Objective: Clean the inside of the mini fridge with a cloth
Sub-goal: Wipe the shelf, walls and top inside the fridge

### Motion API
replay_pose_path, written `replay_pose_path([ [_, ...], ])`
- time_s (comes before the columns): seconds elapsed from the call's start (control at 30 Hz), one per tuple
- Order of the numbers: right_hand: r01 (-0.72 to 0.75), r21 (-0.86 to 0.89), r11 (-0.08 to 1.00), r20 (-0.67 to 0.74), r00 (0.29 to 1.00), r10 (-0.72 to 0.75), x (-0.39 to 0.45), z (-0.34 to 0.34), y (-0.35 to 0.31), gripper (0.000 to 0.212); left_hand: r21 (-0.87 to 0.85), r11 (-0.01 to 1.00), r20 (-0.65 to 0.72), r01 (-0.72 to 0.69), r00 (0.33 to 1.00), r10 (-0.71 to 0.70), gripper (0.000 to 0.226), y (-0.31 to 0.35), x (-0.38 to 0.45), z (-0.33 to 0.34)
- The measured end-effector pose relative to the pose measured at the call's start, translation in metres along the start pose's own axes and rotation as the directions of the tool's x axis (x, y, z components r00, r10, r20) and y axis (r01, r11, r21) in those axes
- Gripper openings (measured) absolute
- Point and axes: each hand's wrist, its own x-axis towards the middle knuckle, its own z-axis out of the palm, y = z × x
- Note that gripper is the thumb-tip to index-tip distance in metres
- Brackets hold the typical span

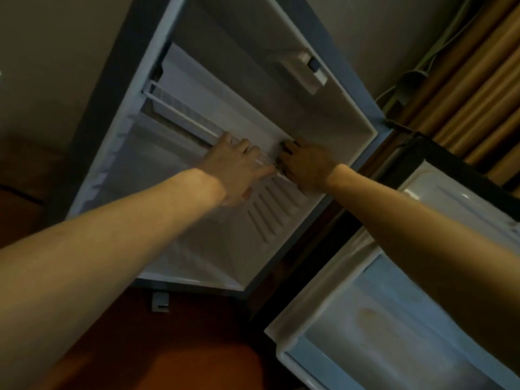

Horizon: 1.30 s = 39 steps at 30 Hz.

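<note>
Both hands [239, 164] at shelf edge [180, 114]

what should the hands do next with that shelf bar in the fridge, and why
Probably draw the shelf gently outward along its track. Both the left hand and right hand are at its front bar deep inside the open mini fridge, and no cloth is in view, so clearing the shelf would likely come before wiping. Whether the fingers fully grip the bar is blurred.

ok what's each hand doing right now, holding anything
Left hand: fingers curled over the thin white wire shelf rail.
Right hand: curled at that rail's end; grip unclear.
</note>
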Motion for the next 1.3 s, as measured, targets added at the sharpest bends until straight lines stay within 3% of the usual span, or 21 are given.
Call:
replay_pose_path([
  [0.07, -0.056, -0.023, 0.998, -0.098, 0.994, 0.054, -0.006, 0.004, -0.002, 0.042, 0.005, 1.0, -0.007, 0.012, 1.0, -0.012, 0.071, -0.001, 0.001, 0.001],
  [0.17, -0.17, 0.106, 0.98, -0.129, 0.975, 0.183, -0.023, 0.006, -0.005, 0.045, -0.02, 0.999, 0.009, 0.037, 0.999, -0.037, 0.074, -0.004, 0.001, -0.001],
  [0.3, -0.039, 0.122, 0.992, -0.246, 0.967, 0.068, -0.059, 0.003, 0.007, 0.043, -0.052, 0.998, 0.041, 0.045, 0.998, -0.043, 0.076, -0.001, -0.002, -0.006],
  [0.43, -0.117, 0.172, 0.978, -0.163, 0.976, 0.145, -0.077, -0.013, 0.012, 0.039, -0.054, 0.997, 0.015, 0.053, 0.999, -0.052, 0.075, -0.003, -0.001, -0.002],
  [0.53, -0.109, 0.144, 0.984, -0.206, 0.969, 0.138, -0.053, -0.01, 0.007, 0.035, -0.062, 0.997, -0.024, 0.05, 0.998, -0.052, 0.075, -0.002, 0.001, 0.005],
  [0.63, -0.134, 0.074, 0.988, -0.143, 0.979, 0.143, -0.025, -0.013, 0.003, 0.043, -0.071, 0.997, -0.078, 0.034, 0.996, -0.039, 0.075, -0.005, 0.0, 0.012],
  [0.8, -0.171, 0.159, 0.972, -0.157, 0.968, 0.195, 0.006, 0.014, 0.012, 0.04, -0.065, 0.998, -0.094, 0.019, 0.995, -0.025, 0.078, -0.005, 0.0, 0.014],
  [0.9, -0.184, 0.147, 0.972, -0.045, 0.98, 0.193, -0.009, -0.004, 0.006, 0.049, -0.088, 0.996, -0.094, 0.034, 0.995, -0.042, 0.08, -0.005, 0.003, 0.012],
  [1.1, -0.15, 0.249, 0.957, -0.104, 0.978, 0.18, -0.082, -0.025, -0.013, 0.039, -0.1, 0.994, -0.072, 0.042, 0.996, -0.05, 0.08, -0.006, -0.002, 0.007],
  [1.3, -0.226, 0.265, 0.938, -0.15, 0.951, 0.271, -0.06, -0.015, -0.015, 0.045, -0.131, 0.989, -0.089, 0.072, 0.992, -0.084, 0.076, -0.001, -0.005, 0.008],
])
